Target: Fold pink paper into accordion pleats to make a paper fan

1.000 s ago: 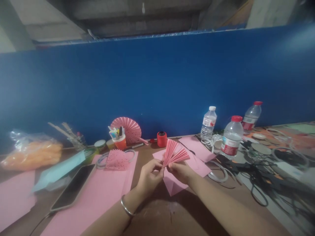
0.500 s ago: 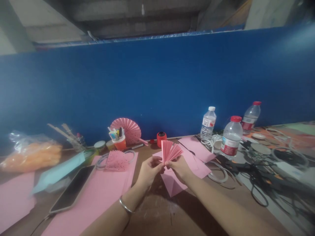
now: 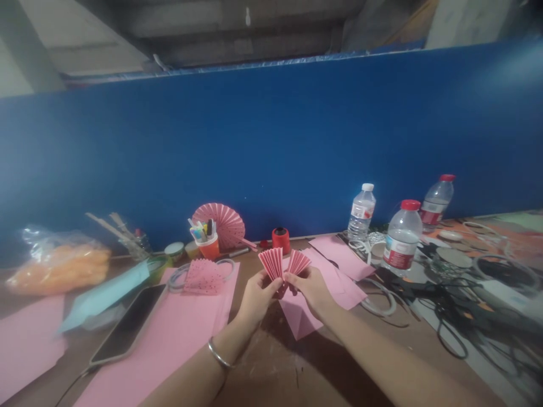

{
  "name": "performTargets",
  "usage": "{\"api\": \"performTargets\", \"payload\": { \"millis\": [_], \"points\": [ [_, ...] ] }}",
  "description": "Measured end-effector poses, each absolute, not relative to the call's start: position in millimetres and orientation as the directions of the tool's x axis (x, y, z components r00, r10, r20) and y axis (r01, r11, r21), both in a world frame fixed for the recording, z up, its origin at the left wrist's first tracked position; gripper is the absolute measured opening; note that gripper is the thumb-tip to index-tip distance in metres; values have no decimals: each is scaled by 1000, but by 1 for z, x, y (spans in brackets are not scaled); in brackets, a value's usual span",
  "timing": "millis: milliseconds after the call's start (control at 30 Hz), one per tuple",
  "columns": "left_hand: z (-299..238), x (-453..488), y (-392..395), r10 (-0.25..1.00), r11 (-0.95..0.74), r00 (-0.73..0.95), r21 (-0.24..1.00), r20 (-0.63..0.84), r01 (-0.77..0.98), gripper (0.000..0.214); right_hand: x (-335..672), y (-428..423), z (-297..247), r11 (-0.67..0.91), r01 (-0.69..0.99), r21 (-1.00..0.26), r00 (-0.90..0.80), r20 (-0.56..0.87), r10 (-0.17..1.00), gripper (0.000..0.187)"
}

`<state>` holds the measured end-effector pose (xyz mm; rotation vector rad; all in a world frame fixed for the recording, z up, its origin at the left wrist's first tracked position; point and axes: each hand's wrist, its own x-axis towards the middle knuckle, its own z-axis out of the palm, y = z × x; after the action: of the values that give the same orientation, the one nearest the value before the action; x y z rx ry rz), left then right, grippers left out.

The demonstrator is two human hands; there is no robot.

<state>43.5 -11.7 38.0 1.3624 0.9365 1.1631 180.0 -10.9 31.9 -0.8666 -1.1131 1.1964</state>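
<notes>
A pleated pink paper fan is pinched between both hands above the brown table. My left hand grips its left half and my right hand grips its right half; the two halves spread apart in a V. Loose pink paper sheets lie under and beyond my hands. A silver bangle circles my left wrist.
A big pink sheet, a phone and a dotted pink fan lie left. At the blue wall stand a round pink fan, pen cup and red spool. Right: water bottles, black cables.
The fan was spread to the right, then gathered upright; now it is split into two halves, one in each hand. Both hands stayed in about the same place.
</notes>
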Motion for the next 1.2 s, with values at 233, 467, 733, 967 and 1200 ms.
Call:
{"api": "performTargets", "payload": {
  "millis": [233, 467, 733, 967, 1200],
  "points": [
    [38, 43, -12, 966, -164, 206, 986, 158, 8, 29, 175, -16, 35, 204, -353, -913, 35, 205, 978, 20],
    [44, 46, -16, 963, -163, 222, 986, 154, 24, 30, 175, -18, 38, 222, -318, -922, 63, 213, 975, 18],
    [43, 48, -18, 956, -155, 253, 988, 147, 10, 30, 175, -18, 37, 233, -287, -929, 78, 219, 973, 18],
    [40, 48, -17, 951, -167, 268, 986, 153, 29, 22, 175, -18, 38, 214, -285, -934, 79, 200, 977, 17],
    [44, 49, -19, 950, -170, 273, 984, 151, 49, 19, 176, -18, 38, 232, -265, -936, 87, 216, 972, 20]
  ]
}}
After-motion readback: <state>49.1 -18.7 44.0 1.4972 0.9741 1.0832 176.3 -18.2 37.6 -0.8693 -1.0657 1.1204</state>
